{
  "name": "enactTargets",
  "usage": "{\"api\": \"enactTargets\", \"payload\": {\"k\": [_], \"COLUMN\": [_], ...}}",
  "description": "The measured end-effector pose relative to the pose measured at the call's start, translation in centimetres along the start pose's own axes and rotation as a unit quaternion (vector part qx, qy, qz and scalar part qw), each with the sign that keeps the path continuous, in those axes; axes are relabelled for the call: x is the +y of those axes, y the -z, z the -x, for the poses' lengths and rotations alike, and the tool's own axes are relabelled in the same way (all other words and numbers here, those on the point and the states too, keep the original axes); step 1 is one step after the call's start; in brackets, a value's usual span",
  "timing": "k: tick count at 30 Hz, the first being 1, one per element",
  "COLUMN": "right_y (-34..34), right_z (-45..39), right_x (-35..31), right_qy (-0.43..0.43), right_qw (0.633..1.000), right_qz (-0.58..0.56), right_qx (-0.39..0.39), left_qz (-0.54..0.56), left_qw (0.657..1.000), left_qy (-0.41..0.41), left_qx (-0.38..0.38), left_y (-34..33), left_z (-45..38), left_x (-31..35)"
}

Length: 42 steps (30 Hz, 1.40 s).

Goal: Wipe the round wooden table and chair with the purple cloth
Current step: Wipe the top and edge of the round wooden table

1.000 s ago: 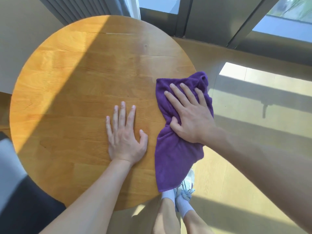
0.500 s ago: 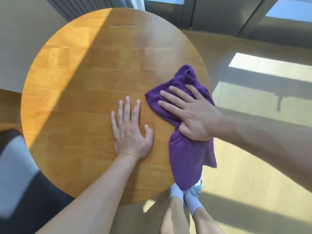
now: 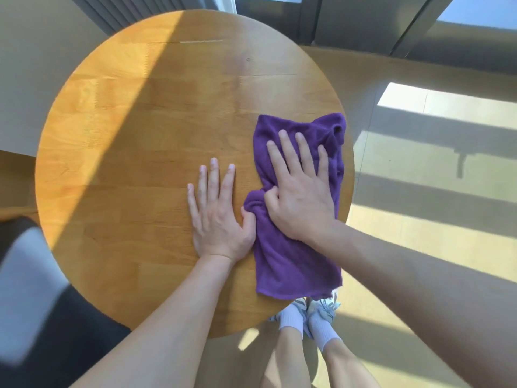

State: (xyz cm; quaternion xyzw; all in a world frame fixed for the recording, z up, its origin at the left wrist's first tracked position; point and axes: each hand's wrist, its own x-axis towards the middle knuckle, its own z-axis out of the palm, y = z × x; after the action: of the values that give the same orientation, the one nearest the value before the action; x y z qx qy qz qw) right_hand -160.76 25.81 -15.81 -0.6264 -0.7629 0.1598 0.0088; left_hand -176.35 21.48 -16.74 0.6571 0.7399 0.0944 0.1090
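The round wooden table [image 3: 134, 152] fills the middle of the view, half in sunlight. A purple cloth [image 3: 291, 264] lies on its right side, its near corner hanging over the rim. My right hand [image 3: 299, 191] presses flat on the cloth, fingers spread and thumb bunching a fold. My left hand [image 3: 218, 211] rests flat on the bare wood just left of the cloth, its thumb touching the cloth's edge. No chair is clearly in view.
A dark and grey blurred shape [image 3: 30, 303] sits at the lower left beside the table. My legs and white-socked feet [image 3: 310, 320] stand under the table's near edge. Window frames [image 3: 307, 18] run along the far side; the sunlit floor [image 3: 433, 191] lies to the right.
My right hand swung the cloth from angled left back to pointing away from me, nearer the table's right rim. My left hand stayed flat in place.
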Motion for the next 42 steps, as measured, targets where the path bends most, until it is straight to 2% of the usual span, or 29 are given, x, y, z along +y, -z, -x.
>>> {"api": "enactTargets", "payload": {"k": [3,5,7,9,11,13,14,16,19,21,22,24,27,29,31,33,35,39,42], "right_y": [1.8,2.8,2.8,1.8,0.6,-0.3,-0.5,-0.4,1.1,1.8,2.0,1.9,1.2,0.5,-0.3,-0.8,-0.7,0.7,1.2], "right_z": [-0.5,-2.0,-2.5,-1.5,0.3,2.0,2.7,3.3,1.2,-1.6,-2.7,-3.5,-2.3,-0.9,0.6,2.2,3.2,1.6,-0.6], "right_x": [5.1,7.7,7.8,5.6,2.5,0.5,0.3,1.7,5.7,7.6,7.9,7.6,4.7,2.0,-0.1,-0.4,0.8,4.8,6.1], "right_qy": [0.170,0.227,0.189,0.076,-0.043,-0.075,-0.051,0.059,0.259,0.322,0.321,0.250,0.046,-0.072,-0.106,-0.061,0.026,0.210,0.216], "right_qw": [0.983,0.967,0.977,0.995,0.998,0.997,0.998,0.997,0.960,0.940,0.941,0.964,0.997,0.996,0.993,0.997,0.999,0.976,0.975], "right_qz": [0.045,0.082,0.088,0.060,0.026,0.018,0.026,0.055,0.095,0.101,0.098,0.084,0.045,0.008,-0.012,0.001,0.024,0.058,0.047], "right_qx": [-0.055,-0.077,-0.054,-0.005,0.026,0.023,0.015,-0.008,-0.045,-0.052,-0.048,-0.022,0.031,0.051,0.053,0.038,0.024,-0.013,-0.003], "left_qz": [0.006,0.010,0.008,0.004,0.005,0.006,0.005,0.004,0.003,-0.002,-0.004,-0.007,-0.013,-0.010,-0.010,-0.014,-0.013,-0.005,-0.004], "left_qw": [1.000,1.000,1.000,1.000,1.000,1.000,1.000,1.000,1.000,1.000,1.000,1.000,1.000,1.000,1.000,1.000,1.000,1.000,1.000], "left_qy": [0.006,0.008,0.007,0.006,0.005,0.006,0.005,0.005,0.011,0.011,0.010,0.009,0.009,0.010,0.009,0.006,0.004,0.007,0.006], "left_qx": [0.003,0.008,0.008,0.005,0.003,0.005,0.007,0.010,0.010,0.005,0.003,0.000,0.001,0.003,0.004,0.005,0.005,0.006,0.004], "left_y": [0.0,-0.1,-0.2,-0.3,-0.3,-0.3,-0.3,-0.4,-0.3,-0.2,-0.2,-0.2,-0.3,-0.3,-0.4,-0.4,-0.5,-0.4,-0.3], "left_z": [-0.1,-0.1,-0.1,-0.1,0.0,0.0,0.0,0.0,-0.2,-0.2,-0.2,-0.1,0.0,0.0,0.0,0.0,0.0,-0.1,-0.2], "left_x": [0.1,0.1,0.1,-0.1,-0.1,-0.1,0.0,0.0,0.2,0.2,0.2,0.1,0.1,0.1,0.0,0.0,0.0,0.2,0.3]}}
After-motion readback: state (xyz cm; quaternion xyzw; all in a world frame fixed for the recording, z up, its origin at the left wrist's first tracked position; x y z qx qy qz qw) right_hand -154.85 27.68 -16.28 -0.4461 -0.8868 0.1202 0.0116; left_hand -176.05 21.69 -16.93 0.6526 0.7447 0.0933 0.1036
